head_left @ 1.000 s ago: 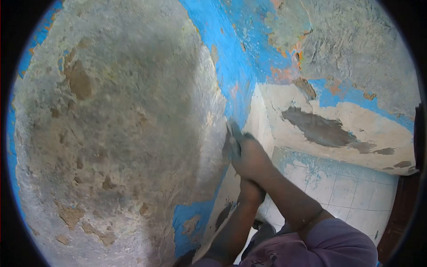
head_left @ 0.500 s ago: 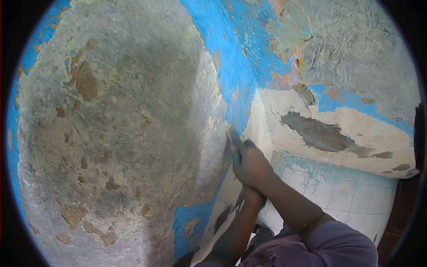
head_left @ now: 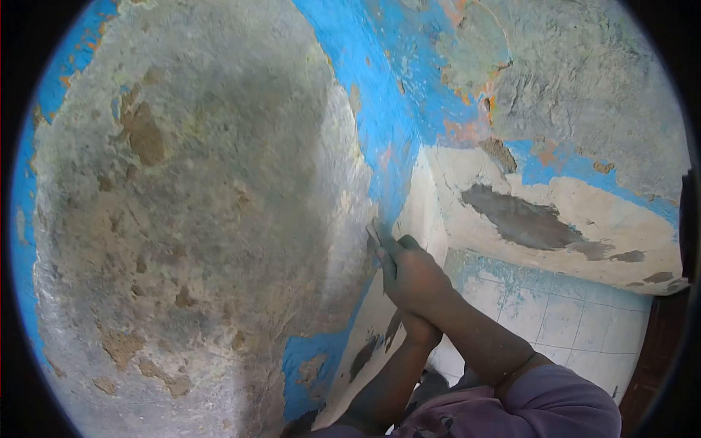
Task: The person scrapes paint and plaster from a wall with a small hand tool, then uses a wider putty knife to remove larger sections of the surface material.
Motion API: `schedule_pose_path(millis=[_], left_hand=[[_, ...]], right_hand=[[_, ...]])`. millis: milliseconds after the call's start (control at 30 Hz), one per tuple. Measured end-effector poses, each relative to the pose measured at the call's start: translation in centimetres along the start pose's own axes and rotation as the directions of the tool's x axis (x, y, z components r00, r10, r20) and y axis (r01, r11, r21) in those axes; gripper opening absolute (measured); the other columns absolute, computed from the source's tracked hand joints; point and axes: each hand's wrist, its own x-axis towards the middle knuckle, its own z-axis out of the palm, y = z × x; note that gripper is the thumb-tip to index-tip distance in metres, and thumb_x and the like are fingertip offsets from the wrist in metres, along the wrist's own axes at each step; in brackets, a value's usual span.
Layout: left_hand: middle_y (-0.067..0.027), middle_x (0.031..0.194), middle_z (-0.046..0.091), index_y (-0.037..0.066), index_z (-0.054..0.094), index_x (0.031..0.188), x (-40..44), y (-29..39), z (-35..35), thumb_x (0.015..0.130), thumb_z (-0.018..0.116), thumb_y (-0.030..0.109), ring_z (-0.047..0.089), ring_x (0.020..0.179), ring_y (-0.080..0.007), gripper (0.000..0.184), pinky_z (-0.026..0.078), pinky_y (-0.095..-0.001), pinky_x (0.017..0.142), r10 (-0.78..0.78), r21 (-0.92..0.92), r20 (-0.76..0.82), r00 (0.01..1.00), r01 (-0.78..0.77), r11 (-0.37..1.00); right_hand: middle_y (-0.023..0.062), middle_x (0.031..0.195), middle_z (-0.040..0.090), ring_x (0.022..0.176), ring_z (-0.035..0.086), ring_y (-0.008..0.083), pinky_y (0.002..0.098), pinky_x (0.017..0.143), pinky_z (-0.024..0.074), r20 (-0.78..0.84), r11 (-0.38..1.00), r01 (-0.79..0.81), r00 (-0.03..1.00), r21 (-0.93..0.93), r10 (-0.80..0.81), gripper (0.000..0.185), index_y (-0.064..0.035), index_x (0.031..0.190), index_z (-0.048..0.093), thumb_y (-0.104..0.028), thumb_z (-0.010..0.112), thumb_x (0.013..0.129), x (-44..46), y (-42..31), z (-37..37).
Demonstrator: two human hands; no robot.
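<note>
My right hand (head_left: 415, 274) is closed round a small scraper-like tool (head_left: 374, 235), whose thin tip rests at the edge of the blue paint near the wall corner. My left hand (head_left: 419, 330) lies beneath the right one, by its wrist, mostly hidden, so its fingers cannot be made out. Left of the hands spreads a grey, patchy wall (head_left: 241, 197) with bare plaster. A strip of blue paint (head_left: 380, 139) runs down the corner above the tool.
On the right, a cream band (head_left: 621, 219) with dark patches crosses the other wall. White tiles (head_left: 562, 321) lie below it. A dark reddish-brown edge (head_left: 653, 350) stands at the far right. Another blue patch (head_left: 314, 369) shows low on the left wall.
Both hands and the tool have shifted slightly downward along the corner. The view has also moved a little. The right hand keeps its hold on the tool.
</note>
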Motion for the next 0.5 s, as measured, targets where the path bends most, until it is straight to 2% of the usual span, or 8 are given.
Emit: schedule_pose_path(millis=[133, 233, 300, 333, 367, 433, 467, 500], left_hand=[[-0.0121, 0.112, 0.054, 0.004, 0.045, 0.120, 2.3, 1.4, -1.1, 0.095, 0.032, 0.032, 0.053, 0.103, -0.0261, 0.040, 0.045, -0.0401, 0.087, -0.184, 0.168, 0.082, 0.980, 0.168, 0.971], [-0.0117, 0.114, 0.052, 0.006, 0.044, 0.122, 2.0, 0.5, -0.5, 0.095, 0.031, 0.033, 0.052, 0.105, -0.0263, 0.041, 0.043, -0.0401, 0.090, -0.209, 0.104, 0.021, 0.978, 0.206, 0.973], [-0.0123, 0.111, 0.054, 0.004, 0.045, 0.119, 1.0, 0.2, 0.0, 0.094, 0.034, 0.031, 0.055, 0.100, -0.0272, 0.039, 0.046, -0.0399, 0.084, -0.037, -0.066, 0.051, 0.998, 0.040, 0.997], [-0.0123, 0.110, 0.054, 0.003, 0.046, 0.118, 2.3, 0.6, -0.8, 0.094, 0.034, 0.031, 0.055, 0.098, -0.0267, 0.038, 0.047, -0.0391, 0.082, -0.131, -0.140, 0.094, 0.987, 0.144, 0.980], [-0.0123, 0.110, 0.054, 0.003, 0.046, 0.118, 2.7, 0.7, -1.2, 0.094, 0.034, 0.031, 0.055, 0.098, -0.0267, 0.038, 0.047, -0.0391, 0.082, -0.133, -0.142, 0.084, 0.988, 0.144, 0.979], [-0.0113, 0.118, 0.051, 0.006, 0.042, 0.125, 3.4, 2.2, 0.6, 0.094, 0.031, 0.034, 0.050, 0.108, -0.0250, 0.043, 0.041, -0.0392, 0.092, -0.209, 0.373, -0.018, 0.978, 0.200, 0.906], [-0.0107, 0.119, 0.051, 0.007, 0.042, 0.126, 4.2, 0.5, -1.7, 0.095, 0.030, 0.035, 0.050, 0.109, -0.0234, 0.043, 0.041, -0.0373, 0.092, -0.200, 0.222, 0.082, 0.976, 0.177, 0.959], [-0.0107, 0.119, 0.051, 0.007, 0.042, 0.126, 2.9, 0.1, -1.3, 0.095, 0.030, 0.035, 0.050, 0.109, -0.0234, 0.043, 0.041, -0.0373, 0.092, -0.196, 0.216, 0.092, 0.976, 0.173, 0.961]], right_hand=[[0.0273, 0.097, 0.052, 0.081, 0.058, 0.0442, 0.0491, 0.075, 0.0471, 0.029, 0.998, -0.062, 0.998, 0.027, 0.061, 0.050, -0.0175, 0.140, 0.027, -0.026, 0.039, 0.093, 3.0, 0.1, -1.1], [0.0279, 0.095, 0.052, 0.081, 0.058, 0.0432, 0.0487, 0.074, 0.0473, 0.091, 0.998, -0.045, 0.995, -0.035, 0.048, 0.052, -0.0172, 0.141, 0.025, -0.026, 0.040, 0.092, 1.4, 0.0, -1.2], [0.0270, 0.089, 0.053, 0.076, 0.057, 0.0424, 0.0473, 0.071, 0.0469, 0.021, 0.999, -0.025, 0.999, -0.030, 0.026, 0.050, -0.0143, 0.139, 0.029, -0.024, 0.042, 0.092, 1.7, 0.0, -0.5], [0.0261, 0.083, 0.053, 0.071, 0.057, 0.0416, 0.0459, 0.068, 0.0466, -0.027, 1.000, -0.019, 0.999, -0.021, 0.018, 0.048, -0.0113, 0.138, 0.033, -0.022, 0.043, 0.092, 1.8, 0.0, -0.2], [0.0261, 0.083, 0.053, 0.071, 0.057, 0.0416, 0.0459, 0.068, 0.0466, -0.018, 1.000, -0.023, 1.000, -0.019, 0.023, 0.048, -0.0113, 0.138, 0.033, -0.022, 0.043, 0.092, 2.3, 0.3, -0.3], [0.0270, 0.081, 0.053, 0.071, 0.056, 0.0424, 0.0471, 0.068, 0.0460, -0.089, 0.999, -0.043, 0.995, 0.004, 0.043, 0.049, -0.0117, 0.139, 0.032, -0.021, 0.043, 0.092, 4.1, 0.1, -1.1], [0.0265, 0.080, 0.053, 0.071, 0.057, 0.0423, 0.0460, 0.069, 0.0469, -0.089, 0.999, -0.015, 0.996, -0.033, 0.012, 0.048, -0.0115, 0.139, 0.033, -0.021, 0.043, 0.092, 3.7, 0.0, -1.3], [0.0265, 0.080, 0.053, 0.071, 0.057, 0.0423, 0.0460, 0.069, 0.0469, -0.094, 0.999, -0.008, 0.996, -0.042, 0.004, 0.048, -0.0115, 0.139, 0.033, -0.021, 0.043, 0.092, 2.8, 0.1, -1.2]])
